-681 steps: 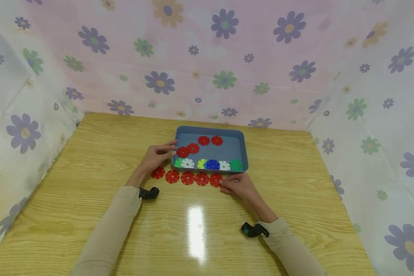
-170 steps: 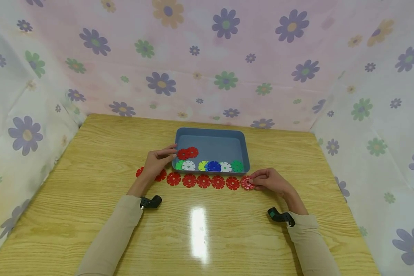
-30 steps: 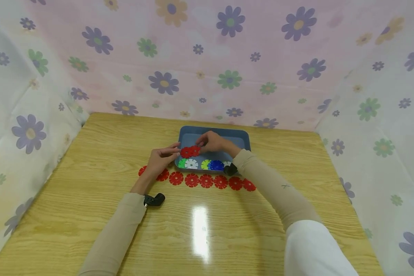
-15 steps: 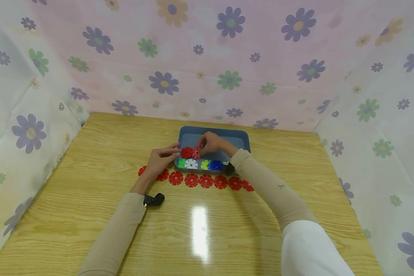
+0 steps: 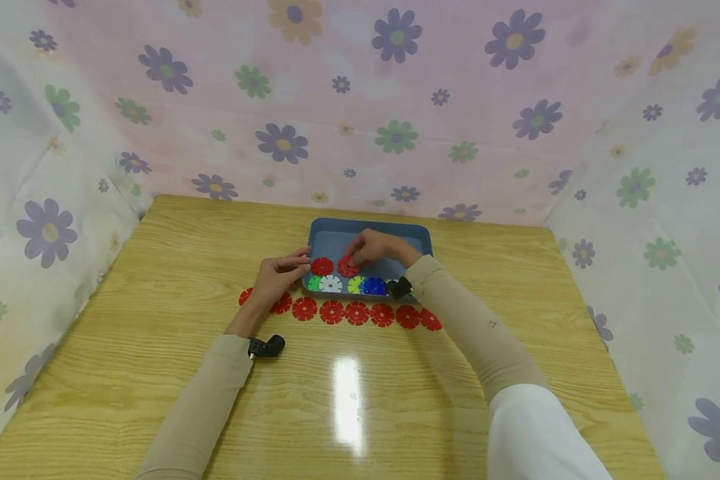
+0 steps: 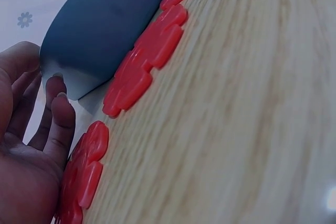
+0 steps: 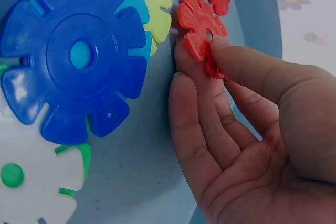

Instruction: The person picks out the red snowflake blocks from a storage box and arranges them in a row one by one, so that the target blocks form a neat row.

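My right hand point(image 5: 375, 245) is inside the blue-grey tray point(image 5: 330, 238), pinching a red notched plastic disc point(image 7: 197, 27) between thumb and fingers. Another red disc point(image 5: 321, 267) lies at the tray's left side. My left hand point(image 5: 273, 281) touches the outside of the tray's left end with its fingertips, fingers loosely extended. On the table, along the tray's near side, runs a row of several red discs point(image 5: 357, 313); its left part is partly covered by my left hand and its right end by my right sleeve.
Along the tray's near wall lie a green disc point(image 5: 314, 285), a white disc point(image 5: 331, 284), a yellow disc point(image 5: 356, 285) and a blue disc point(image 7: 110, 66), some overlapping others. The wooden table point(image 5: 246, 413) meets flowered cloth point(image 5: 336, 133) behind and at both sides.
Over the last second, my right hand has lifted a red disc away from the other one in the tray. The table row has grown since the oldest frame. My left hand stays put.
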`<state>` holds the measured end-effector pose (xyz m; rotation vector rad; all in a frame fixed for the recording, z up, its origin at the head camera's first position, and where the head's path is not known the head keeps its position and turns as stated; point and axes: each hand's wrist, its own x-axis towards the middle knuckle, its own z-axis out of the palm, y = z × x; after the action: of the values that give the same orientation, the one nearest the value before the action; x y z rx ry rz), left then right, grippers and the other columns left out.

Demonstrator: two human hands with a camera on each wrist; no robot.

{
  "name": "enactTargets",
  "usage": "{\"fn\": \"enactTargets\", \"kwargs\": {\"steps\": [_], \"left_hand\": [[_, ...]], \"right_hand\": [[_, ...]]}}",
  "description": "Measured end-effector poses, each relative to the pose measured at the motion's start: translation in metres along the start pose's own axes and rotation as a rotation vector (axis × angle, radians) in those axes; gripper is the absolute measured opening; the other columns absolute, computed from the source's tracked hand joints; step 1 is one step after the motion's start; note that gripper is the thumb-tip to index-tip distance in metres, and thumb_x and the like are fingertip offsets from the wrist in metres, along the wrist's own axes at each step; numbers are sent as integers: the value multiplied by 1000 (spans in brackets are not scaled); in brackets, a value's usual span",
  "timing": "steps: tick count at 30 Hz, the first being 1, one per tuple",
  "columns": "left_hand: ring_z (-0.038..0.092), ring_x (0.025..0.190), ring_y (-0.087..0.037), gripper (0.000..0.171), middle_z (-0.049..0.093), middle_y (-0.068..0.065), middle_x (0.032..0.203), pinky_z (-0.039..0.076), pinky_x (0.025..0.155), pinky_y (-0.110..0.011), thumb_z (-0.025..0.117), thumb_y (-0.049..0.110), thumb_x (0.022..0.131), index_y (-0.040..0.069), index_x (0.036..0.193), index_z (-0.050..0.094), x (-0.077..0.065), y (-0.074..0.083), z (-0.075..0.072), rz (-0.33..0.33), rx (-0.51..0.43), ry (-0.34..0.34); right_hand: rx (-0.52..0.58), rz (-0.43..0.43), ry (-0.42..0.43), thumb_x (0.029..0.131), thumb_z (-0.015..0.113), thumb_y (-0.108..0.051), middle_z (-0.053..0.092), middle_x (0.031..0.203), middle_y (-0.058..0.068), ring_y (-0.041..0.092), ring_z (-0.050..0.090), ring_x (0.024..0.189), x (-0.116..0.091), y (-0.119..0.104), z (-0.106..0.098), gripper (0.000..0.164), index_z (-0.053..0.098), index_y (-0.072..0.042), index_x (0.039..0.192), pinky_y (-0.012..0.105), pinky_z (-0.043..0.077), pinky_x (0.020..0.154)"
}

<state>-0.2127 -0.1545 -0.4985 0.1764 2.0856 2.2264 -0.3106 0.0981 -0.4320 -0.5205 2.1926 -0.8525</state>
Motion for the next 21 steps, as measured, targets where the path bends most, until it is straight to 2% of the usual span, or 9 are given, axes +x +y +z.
{"fn": "enactTargets", "kwargs": {"steps": [6, 12, 21], "left_hand": [[48, 143, -21, 31, 57, -18, 146, 48, 101, -16, 67, 3, 97, -15, 122, 66, 0, 0, 0, 0, -6, 0], [48, 143, -22, 32, 56, -18, 147, 49, 98, -15, 67, 2, 97, -17, 123, 65, 0, -1, 0, 0, -13, 4], [48, 143, -21, 33, 56, -15, 147, 49, 96, -13, 67, 5, 98, -14, 124, 66, 0, -1, 0, -12, 6, 12]], "right_hand": [[136, -1, -38, 101, 59, -6, 69, 117, 14, 19, 68, 98, -2, 11, -3, 30, 67, 2, 129, 34, 59, 90], [239, -20, -62, 103, 57, -5, 64, 128, 19, 20, 69, 100, -10, 17, -14, 36, 59, 4, 137, 37, 58, 92], [327, -110, -49, 104, 55, -7, 65, 117, 10, 17, 66, 100, -32, 16, -30, 36, 55, 6, 138, 47, 54, 101]]}}
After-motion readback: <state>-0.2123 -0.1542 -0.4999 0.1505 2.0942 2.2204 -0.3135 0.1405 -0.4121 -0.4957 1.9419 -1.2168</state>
